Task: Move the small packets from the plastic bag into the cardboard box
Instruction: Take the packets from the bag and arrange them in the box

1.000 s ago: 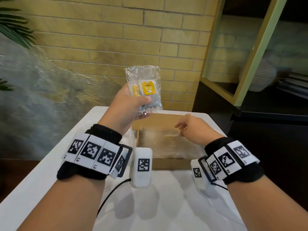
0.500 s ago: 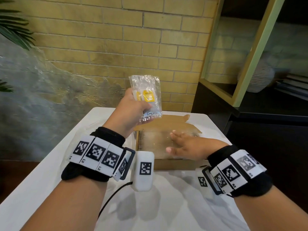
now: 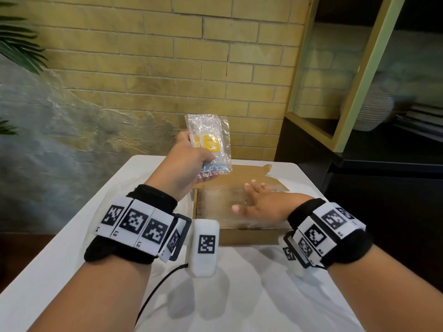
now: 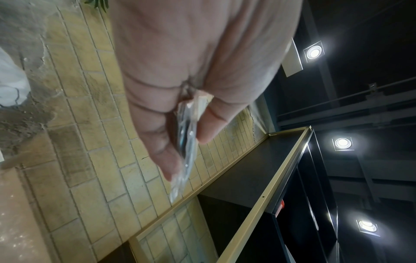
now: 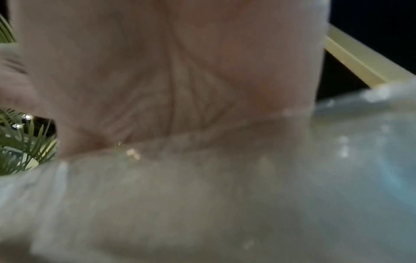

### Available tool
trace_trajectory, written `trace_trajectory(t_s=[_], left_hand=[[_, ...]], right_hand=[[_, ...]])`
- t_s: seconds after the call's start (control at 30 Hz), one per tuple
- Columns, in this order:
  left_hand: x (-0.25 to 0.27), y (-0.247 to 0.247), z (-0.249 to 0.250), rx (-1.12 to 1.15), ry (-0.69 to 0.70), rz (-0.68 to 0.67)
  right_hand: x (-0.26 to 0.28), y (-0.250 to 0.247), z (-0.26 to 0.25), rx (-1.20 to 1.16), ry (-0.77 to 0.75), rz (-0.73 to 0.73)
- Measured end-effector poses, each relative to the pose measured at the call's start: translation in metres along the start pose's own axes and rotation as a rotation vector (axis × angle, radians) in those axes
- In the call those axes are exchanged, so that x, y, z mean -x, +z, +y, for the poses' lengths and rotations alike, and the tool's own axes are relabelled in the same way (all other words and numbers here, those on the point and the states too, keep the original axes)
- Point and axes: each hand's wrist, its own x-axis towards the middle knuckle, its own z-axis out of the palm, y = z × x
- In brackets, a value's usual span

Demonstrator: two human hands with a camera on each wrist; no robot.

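Observation:
My left hand [image 3: 191, 159] holds a clear plastic bag [image 3: 211, 130] upright above the far left corner of the cardboard box [image 3: 249, 238]; yellow small packets [image 3: 212, 144] show through it. In the left wrist view the plastic bag [image 4: 186, 142] is pinched edge-on between thumb and fingers. My right hand [image 3: 259, 204] lies flat with fingers spread on a clear plastic sheet [image 3: 215, 207] that fills the open box. The right wrist view shows only a blurred palm [image 5: 168, 71] against the plastic sheet [image 5: 202, 195].
The box sits at the far end of a white table [image 3: 60, 259], its lid flap [image 3: 251, 174] lying open toward a yellow brick wall. A dark cabinet with a green-framed door [image 3: 359, 92] stands to the right. Plant leaves [image 3: 19, 44] hang at the left.
My right hand went from loosely curled above the box to flat and spread on the plastic inside it. My left hand lowered the bag slightly and tilted it.

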Motion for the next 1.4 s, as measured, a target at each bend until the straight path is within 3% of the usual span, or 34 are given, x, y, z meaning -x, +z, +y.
trace_trajectory(t_s=[0.27,0.43,0.93,1.03,1.13,1.2,1.4], left_hand=[[0.003,0.0,0.0,-0.021,0.036,-0.077],[0.003,-0.002,0.001,-0.027,0.068,-0.091],[0.002,-0.002,-0.005,-0.138,0.097,-0.162],[0.001,-0.002,-0.008,-0.186,0.11,-0.193],[0.001,0.002,-0.013,-0.232,0.12,-0.231],[0.003,0.007,-0.018,-0.256,0.135,-0.272],[0.002,0.015,-0.029,-0.364,0.063,-0.284]], right_hand=[[0.007,0.004,-0.002,-0.026,0.0,0.05],[0.015,0.011,-0.005,0.061,-0.057,-0.012],[0.013,0.005,-0.005,-0.052,-0.079,0.039],[0.025,-0.009,0.0,-0.33,-0.188,0.221],[0.027,-0.017,-0.002,-0.866,-0.309,0.421],[0.023,-0.016,-0.009,-1.135,-0.307,0.453],[0.007,-0.01,-0.016,-1.285,-0.34,0.468]])
